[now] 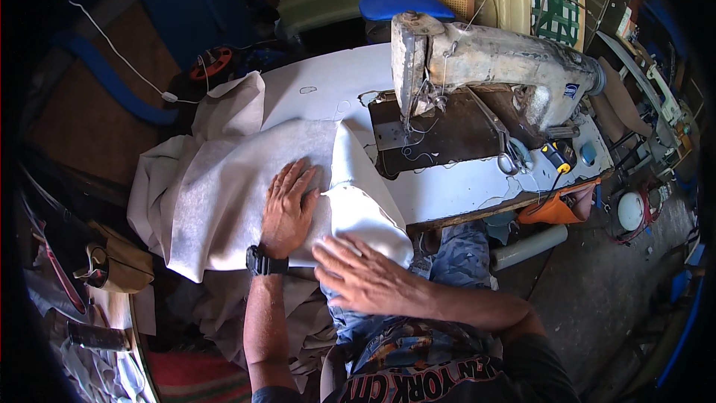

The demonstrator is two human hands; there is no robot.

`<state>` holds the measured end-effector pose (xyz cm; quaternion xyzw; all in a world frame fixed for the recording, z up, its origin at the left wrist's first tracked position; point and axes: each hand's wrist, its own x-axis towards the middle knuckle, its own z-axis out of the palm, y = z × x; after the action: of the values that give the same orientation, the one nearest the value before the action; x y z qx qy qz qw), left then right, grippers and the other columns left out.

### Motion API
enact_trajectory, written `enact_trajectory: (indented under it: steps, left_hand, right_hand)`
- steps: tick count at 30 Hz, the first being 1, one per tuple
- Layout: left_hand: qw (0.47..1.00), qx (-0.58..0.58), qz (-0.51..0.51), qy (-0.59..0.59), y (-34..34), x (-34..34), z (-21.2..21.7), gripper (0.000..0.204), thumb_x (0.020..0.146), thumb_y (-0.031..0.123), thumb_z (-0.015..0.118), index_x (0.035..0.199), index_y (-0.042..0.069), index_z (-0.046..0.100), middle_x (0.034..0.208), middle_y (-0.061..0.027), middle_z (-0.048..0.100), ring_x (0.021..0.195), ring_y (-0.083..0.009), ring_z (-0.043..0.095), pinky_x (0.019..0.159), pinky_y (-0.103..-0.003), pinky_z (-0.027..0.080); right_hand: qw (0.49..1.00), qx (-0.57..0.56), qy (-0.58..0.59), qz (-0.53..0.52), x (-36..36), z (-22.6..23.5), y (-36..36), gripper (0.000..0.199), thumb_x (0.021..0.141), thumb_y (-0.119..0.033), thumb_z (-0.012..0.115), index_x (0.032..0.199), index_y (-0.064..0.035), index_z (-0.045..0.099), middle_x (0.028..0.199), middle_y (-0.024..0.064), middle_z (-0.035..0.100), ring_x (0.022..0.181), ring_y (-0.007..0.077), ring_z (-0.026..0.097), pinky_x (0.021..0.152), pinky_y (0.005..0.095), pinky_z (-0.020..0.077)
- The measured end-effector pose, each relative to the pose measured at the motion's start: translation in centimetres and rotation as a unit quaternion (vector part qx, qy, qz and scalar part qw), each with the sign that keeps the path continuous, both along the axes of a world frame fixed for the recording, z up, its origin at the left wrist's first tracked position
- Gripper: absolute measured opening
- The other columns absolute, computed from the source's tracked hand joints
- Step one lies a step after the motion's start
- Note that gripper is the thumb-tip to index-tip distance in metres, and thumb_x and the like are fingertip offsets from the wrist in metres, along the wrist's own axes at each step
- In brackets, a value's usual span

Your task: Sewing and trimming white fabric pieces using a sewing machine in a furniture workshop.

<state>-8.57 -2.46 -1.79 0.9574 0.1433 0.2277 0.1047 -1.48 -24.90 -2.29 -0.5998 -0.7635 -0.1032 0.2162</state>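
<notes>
Head view, hands spread, right perhaps raised

Lg. lettering on dk. shirt; sm. blue badge on sewing mach.

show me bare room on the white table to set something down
On the white tabletop, one bare patch is the near strip between the pale fabric and the scissors; another, mostly bare, lies beyond the fabric, left of the sewing machine. The right end is crowded with scissors, a yellow-and-black tool and a blue item; fabric covers the near left.
</notes>
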Motion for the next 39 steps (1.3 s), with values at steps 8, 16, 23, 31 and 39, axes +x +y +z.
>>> enact_trajectory:
  steps: [8,16,23,31,39]
  left_hand:
    - [0.996,0.04,0.078,0.001,-2.6,-2.2,-0.3,0.045,0.103,0.026,0.06,0.143,0.005,0.059,0.151,-0.0188,0.054,0.147,-0.0368,0.044,0.124,-0.053,0.028]
    - [0.994,-0.098,-0.054,-0.008,-4.3,-0.6,2.8,0.063,0.092,0.013,0.073,0.15,0.006,0.052,0.158,-0.019,0.047,0.145,-0.038,0.046,0.12,-0.052,0.037]
    - [0.972,-0.209,-0.099,-0.044,-5.8,3.0,3.3,0.05,0.096,0.008,0.067,0.144,0.003,0.055,0.139,-0.0214,0.063,0.117,-0.0373,0.068,0.101,-0.049,0.054]
    - [0.79,-0.58,-0.162,-0.118,-5.7,7.1,2.0,0.05,0.096,-0.004,0.064,0.144,0.0,0.049,0.112,-0.0148,0.071,0.099,-0.0223,0.07,0.092,-0.035,0.056]
    - [0.967,0.011,-0.221,-0.126,-5.4,10.5,6.3,0.082,0.07,0.001,0.085,0.146,0.011,0.056,0.147,-0.0119,0.057,0.137,-0.0361,0.052,0.111,-0.049,0.043]
  right_hand:
    - [0.979,0.086,0.059,-0.174,5.6,-1.5,-3.5,0.028,0.085,-0.008,0.072,0.111,-0.0009,0.064,0.126,0.0157,0.06,0.119,0.0339,0.058,0.104,0.0478,0.0502]
    - [0.914,0.156,0.349,-0.133,6.9,-0.4,-5.2,0.02,0.085,0.005,0.063,0.104,0.0018,0.059,0.105,0.0151,0.063,0.097,0.0335,0.065,0.087,0.0445,0.0545]
    - [0.92,0.166,0.334,-0.119,6.6,-1.0,-5.4,0.019,0.087,0.006,0.064,0.105,0.0019,0.058,0.106,0.016,0.062,0.098,0.0346,0.065,0.086,0.0425,0.0544]
    - [0.926,0.181,0.312,-0.117,6.9,-0.8,-5.2,0.015,0.09,0.005,0.064,0.104,0.002,0.059,0.103,0.0157,0.064,0.094,0.0307,0.067,0.08,0.0382,0.0557]
    - [0.885,0.13,0.423,-0.141,6.4,0.2,-7.3,0.02,0.093,0.01,0.059,0.111,0.001,0.059,0.099,0.0171,0.066,0.085,0.0323,0.069,0.074,0.0366,0.0545]
